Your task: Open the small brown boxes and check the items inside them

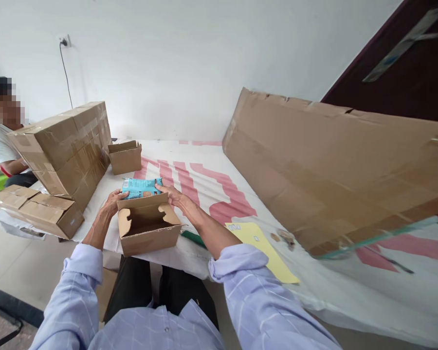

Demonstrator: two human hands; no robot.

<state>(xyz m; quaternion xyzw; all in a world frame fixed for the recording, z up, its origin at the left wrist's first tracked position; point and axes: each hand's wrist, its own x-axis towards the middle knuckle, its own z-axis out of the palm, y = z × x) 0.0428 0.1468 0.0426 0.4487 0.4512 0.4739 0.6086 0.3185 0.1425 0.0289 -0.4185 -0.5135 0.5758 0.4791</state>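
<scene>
Between my two hands is a blue printed packet (141, 186), just beyond an open cardboard box (151, 242). My left hand (116, 199) grips the packet's left end, thumb on top. At its right end, my right hand (169, 193) pinches the packet near the corner. The box stands at the table's front edge with its back flap raised, and its inside looks dark. Part of the packet's near side is hidden behind that flap.
A smaller open box (125, 158) stands farther back. Stacked taped cartons (67, 146) and a long carton (40, 210) are at left, near a seated person (5, 141). A yellow sheet (264, 253) lies right of my arm. A large cardboard panel (328, 175) leans at right.
</scene>
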